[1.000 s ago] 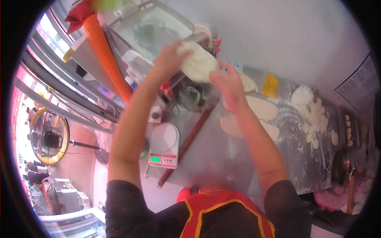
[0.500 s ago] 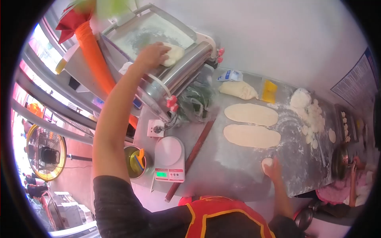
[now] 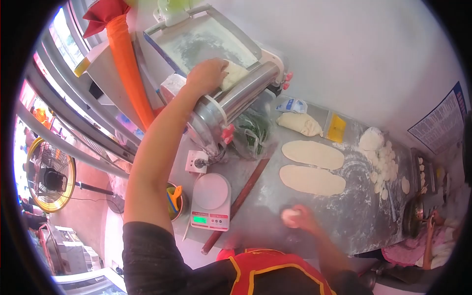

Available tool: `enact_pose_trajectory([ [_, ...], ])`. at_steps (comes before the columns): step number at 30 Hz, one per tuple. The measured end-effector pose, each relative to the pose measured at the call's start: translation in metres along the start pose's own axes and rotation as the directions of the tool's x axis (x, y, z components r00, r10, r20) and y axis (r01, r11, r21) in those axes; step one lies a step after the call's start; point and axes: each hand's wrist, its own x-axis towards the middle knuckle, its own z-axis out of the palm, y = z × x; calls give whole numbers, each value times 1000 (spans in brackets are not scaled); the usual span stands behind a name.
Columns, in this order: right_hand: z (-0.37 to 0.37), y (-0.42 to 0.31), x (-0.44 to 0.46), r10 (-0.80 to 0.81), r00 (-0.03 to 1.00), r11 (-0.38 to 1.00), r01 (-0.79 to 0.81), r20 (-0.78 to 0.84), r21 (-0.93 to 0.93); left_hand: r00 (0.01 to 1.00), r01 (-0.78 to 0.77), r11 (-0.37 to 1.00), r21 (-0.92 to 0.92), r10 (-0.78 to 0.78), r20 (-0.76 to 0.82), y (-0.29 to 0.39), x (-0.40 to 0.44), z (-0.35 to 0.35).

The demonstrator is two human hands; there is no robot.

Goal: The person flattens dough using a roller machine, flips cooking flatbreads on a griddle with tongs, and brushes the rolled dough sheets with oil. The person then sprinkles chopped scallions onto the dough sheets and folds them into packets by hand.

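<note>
My left hand reaches up to the steel dough roller machine. Its curled fingers grip the near edge of a pale piece of dough on the floured tray beside the roller. Low over the steel table, my right hand holds a small lump of dough, both slightly blurred. Beyond that hand, two long flat dough ovals lie side by side. A digital scale stands between my arms, with a brown rolling pin lying to its right.
At the back are a larger dough mass, a yellow scraper and a blue-white packet. Floury dough pieces lie to the right, near another person's hands. A bag of greens sits below the machine.
My right hand has moved left across the table with its lump of dough. My left hand stays at the dough on the machine. The whole view has shifted slightly.
</note>
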Motion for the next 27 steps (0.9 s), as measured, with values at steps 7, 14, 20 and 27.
enact_pose_trajectory([
  [7, 67, -98, 84, -288, 956, 923, 293, 55, -249, 999, 24, 1000, 19, -24, 25, 7, -3, -4],
  [14, 2, -232, 208, -184, 982, 527, 62, 43, 847, 993, 65, 998, 22, -67, 95, 16, -4, -8],
  [20, 18, -274, 284, -115, 962, -142, -263, 248, 954, 995, 23, 999, 27, -26, 99, 15, -5, -10],
  [27, 50, -274, 303, -351, 925, -212, -227, 142, 951, 986, 100, 994, 53, -106, 128, 24, -5, -16],
])
